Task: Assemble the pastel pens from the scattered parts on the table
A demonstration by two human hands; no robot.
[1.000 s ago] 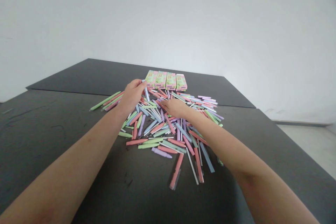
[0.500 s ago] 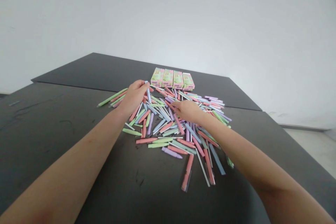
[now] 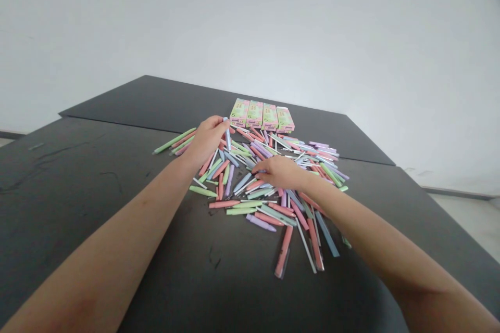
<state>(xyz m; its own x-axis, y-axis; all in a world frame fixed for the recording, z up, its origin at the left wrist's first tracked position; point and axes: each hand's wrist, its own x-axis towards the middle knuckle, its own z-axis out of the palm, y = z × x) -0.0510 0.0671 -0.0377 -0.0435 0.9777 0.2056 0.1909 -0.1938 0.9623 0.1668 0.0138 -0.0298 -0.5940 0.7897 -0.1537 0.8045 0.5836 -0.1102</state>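
My left hand is closed around a light blue pen part, held upright above the left side of the pile. My right hand reaches palm down over the middle of the pile. Its fingers are a little apart and touch or hover just above the pieces; I see nothing held in them. Under and around both hands lies a loose heap of pastel pen parts in red, green, blue and purple. Among them are a purple piece, a red piece with a clear end and thin white sticks.
Several green and pink boxes marked with a 5 stand side by side behind the heap. All of it rests on a dark table, with a seam crossing behind the heap. A pale wall rises beyond the far edge.
My right hand has moved down and toward me over the heap, uncovering purple and red pieces behind it. My left hand still grips the blue pen part. The view has shifted slightly.
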